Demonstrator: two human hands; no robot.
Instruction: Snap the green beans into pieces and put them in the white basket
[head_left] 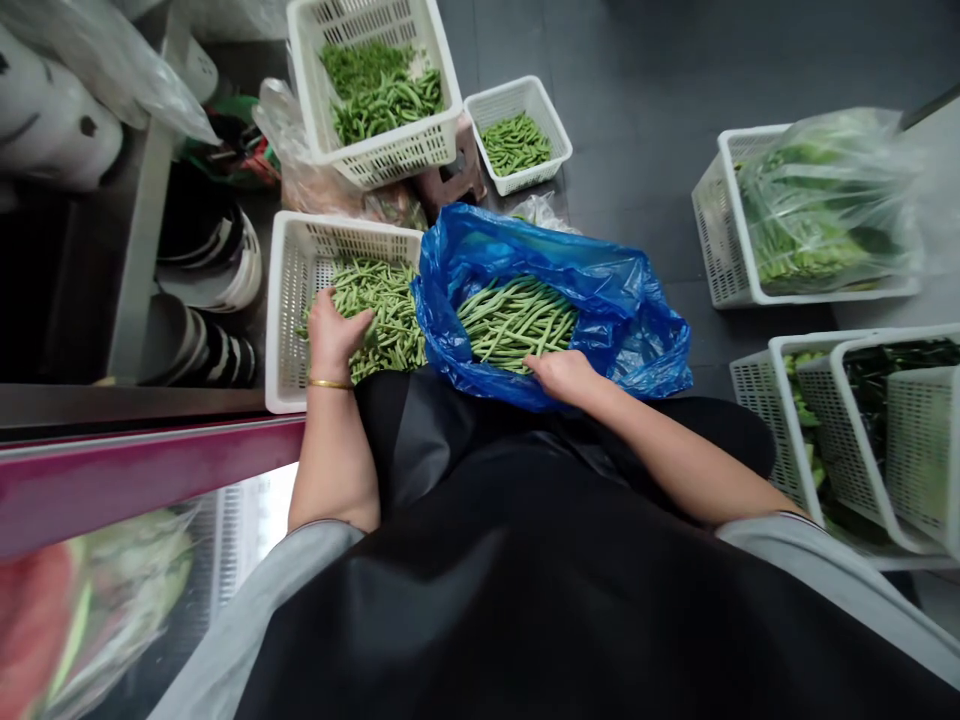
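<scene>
Short pieces of green beans (394, 315) fill much of the white slotted basket (289, 290) at my left. My left hand (334, 335), with a gold bangle at its wrist, reaches over these pieces. Its thumb is spread away from the fingers, whose tips are partly hidden. Beside the basket, a blue plastic bag (637, 300) lies open across my lap with long green beans (517, 320) inside. At the bag's near rim my right hand (562, 377) has its fingers closed on the ends of some long beans.
Another white basket (420, 150) of green vegetables stands ahead, beside a smaller basket (559, 150) of green pods. To the right are a basket (739, 230) with bagged greens (817, 220) and nested baskets (772, 400). A metal shelf (139, 230) with stacked containers borders the left.
</scene>
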